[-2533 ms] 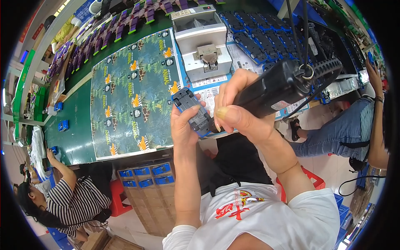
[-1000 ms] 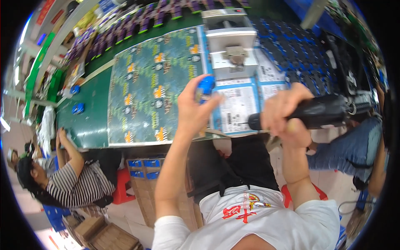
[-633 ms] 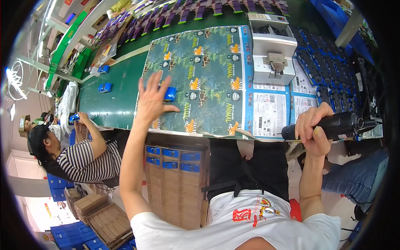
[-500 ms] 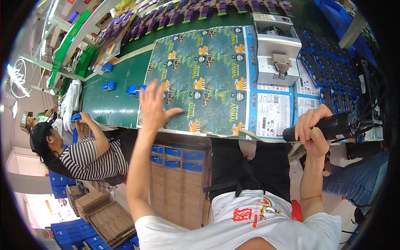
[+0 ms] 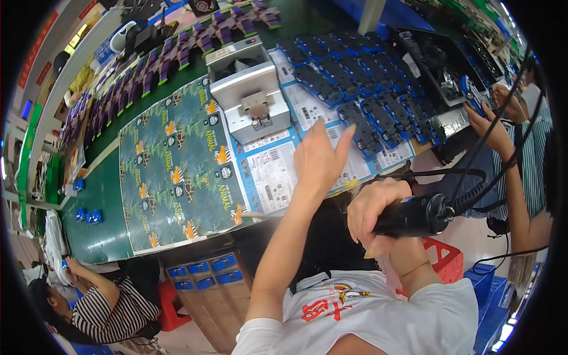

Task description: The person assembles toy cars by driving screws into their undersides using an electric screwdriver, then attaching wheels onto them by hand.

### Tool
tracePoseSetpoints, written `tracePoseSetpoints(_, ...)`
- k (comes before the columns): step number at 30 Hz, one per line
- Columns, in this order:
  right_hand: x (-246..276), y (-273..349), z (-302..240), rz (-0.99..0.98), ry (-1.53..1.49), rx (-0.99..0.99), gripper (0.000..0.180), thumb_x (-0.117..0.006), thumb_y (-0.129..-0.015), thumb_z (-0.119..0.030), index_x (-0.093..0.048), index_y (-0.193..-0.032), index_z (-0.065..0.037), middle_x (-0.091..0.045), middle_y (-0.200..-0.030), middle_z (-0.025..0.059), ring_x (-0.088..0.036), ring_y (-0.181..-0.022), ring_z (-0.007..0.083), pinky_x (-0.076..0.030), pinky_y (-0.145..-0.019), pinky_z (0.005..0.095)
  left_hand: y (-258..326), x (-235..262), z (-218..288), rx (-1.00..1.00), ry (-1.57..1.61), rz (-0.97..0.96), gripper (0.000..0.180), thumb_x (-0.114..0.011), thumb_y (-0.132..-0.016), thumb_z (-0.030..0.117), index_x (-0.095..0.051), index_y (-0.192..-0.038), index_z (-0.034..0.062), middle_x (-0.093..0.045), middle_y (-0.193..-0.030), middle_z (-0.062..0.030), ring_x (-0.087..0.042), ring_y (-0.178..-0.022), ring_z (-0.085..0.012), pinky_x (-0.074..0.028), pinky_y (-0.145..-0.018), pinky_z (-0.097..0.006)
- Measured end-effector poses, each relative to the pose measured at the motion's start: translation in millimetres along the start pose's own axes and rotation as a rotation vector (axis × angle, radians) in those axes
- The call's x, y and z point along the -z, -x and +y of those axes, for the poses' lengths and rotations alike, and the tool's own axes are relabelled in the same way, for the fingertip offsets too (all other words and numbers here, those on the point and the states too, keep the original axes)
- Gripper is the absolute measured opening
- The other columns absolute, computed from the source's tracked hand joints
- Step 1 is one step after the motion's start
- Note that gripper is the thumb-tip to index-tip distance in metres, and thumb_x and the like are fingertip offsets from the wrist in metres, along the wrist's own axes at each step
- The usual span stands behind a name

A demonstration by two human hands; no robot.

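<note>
Fingers spread, my left hand hovers over the white and blue printed sheets, just left of the rows of toy cars. It holds nothing. The toy cars lie with their black undersides up and blue bodies below, several rows deep. My right hand is wrapped round a black electric screwdriver with a coiled cord, held near the table's front edge; the tool's tip is hidden by the hand. A silver box-shaped machine, apparently a screw feeder, stands on the sheets left of the cars.
A green animal-print sheet covers the table's middle. Blue toy cars sit at the far left, with purple and green toy parts along the back. Co-workers sit at both sides. Dark cables hang at right; a divided cardboard tray stands below.
The view has swung to the right. My left hand has left the animal-print sheet near a blue car and moved right toward the car rows. My right hand keeps hold of the electric screwdriver.
</note>
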State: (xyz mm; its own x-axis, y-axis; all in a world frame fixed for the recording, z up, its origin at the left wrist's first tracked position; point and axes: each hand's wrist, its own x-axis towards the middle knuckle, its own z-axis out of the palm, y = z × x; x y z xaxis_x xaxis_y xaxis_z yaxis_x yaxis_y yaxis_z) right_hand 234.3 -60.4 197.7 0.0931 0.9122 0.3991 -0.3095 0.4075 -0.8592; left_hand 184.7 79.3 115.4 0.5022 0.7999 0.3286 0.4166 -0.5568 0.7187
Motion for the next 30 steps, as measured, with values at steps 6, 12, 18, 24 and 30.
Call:
tracePoseSetpoints(6, 13.9, 9.8, -5.2, 0.026, -0.002, 0.049, 0.035, -0.091, -0.067, -0.013, -0.06, -0.074, 0.0, -0.058, -0.054, 0.0076, -0.056, -0.044, 0.0192, -0.05, -0.045, 0.0305, -28.1, -30.0, 32.5, 0.133, -0.027, -0.154, 0.063, -0.074, -0.079, 0.053, -0.06, -0.094, -0.0056, -0.069, -0.09, -0.0258, -0.068, -0.083, -0.043, -0.053, -0.073, -0.049)
tracePoseSetpoints(12, 12.6, 5.1, -8.5, 0.051, -0.024, 0.065, 0.033, -0.089, -0.068, -0.012, -0.058, -0.077, -0.003, -0.058, -0.057, 0.0061, -0.055, -0.046, 0.0161, -0.047, -0.047, 0.0274, -8.6, -29.2, 2.0, 0.35, 0.884, -0.063, 0.048, -0.086, -0.071, 0.012, -0.055, -0.104, -0.005, -0.068, -0.091, -0.0124, -0.064, -0.083, -0.0142, -0.053, -0.071, -0.029)
tracePoseSetpoints(18, 21.4, -49.7, -9.5, -0.087, -0.041, 0.254, 0.027, -0.072, -0.088, -0.015, -0.049, -0.101, -0.007, -0.053, -0.066, 0.0022, -0.055, -0.053, 0.0157, -0.052, -0.057, 0.0315, 43.1, 79.9, -44.6, 0.555, 1.25, 0.15, 0.027, -0.069, -0.089, 0.01, -0.058, -0.112, 0.0039, -0.064, -0.095, -0.0046, -0.064, -0.077, -0.0148, -0.057, -0.076, -0.032)
tracePoseSetpoints(24, -31.9, -156.1, 41.5, 0.225, 0.115, 0.477, 0.014, -0.078, -0.082, -0.004, -0.064, -0.082, -0.003, -0.064, -0.069, 0.0001, -0.059, -0.06, 0.0039, -0.046, -0.053, 0.0195, 68.7, 104.6, -78.5, 0.5, 1.211, 0.167, 0.035, -0.062, -0.095, 0.011, -0.049, -0.125, -0.0004, -0.066, -0.108, -0.0174, -0.071, -0.084, -0.0263, -0.063, -0.068, -0.04)
tracePoseSetpoints(30, -29.5, -191.7, 73.8, 0.236, 0.388, 0.565, 0.015, -0.078, -0.083, -0.005, -0.063, -0.082, -0.003, -0.061, -0.063, 0.0005, -0.056, -0.05, 0.0052, -0.042, -0.046, 0.018, 65.5, 105.6, -77.3, 0.516, 1.239, 0.133, 0.03, -0.065, -0.092, 0.008, -0.052, -0.117, -0.0007, -0.068, -0.104, -0.0157, -0.071, -0.079, -0.0247, -0.062, -0.066, -0.037)
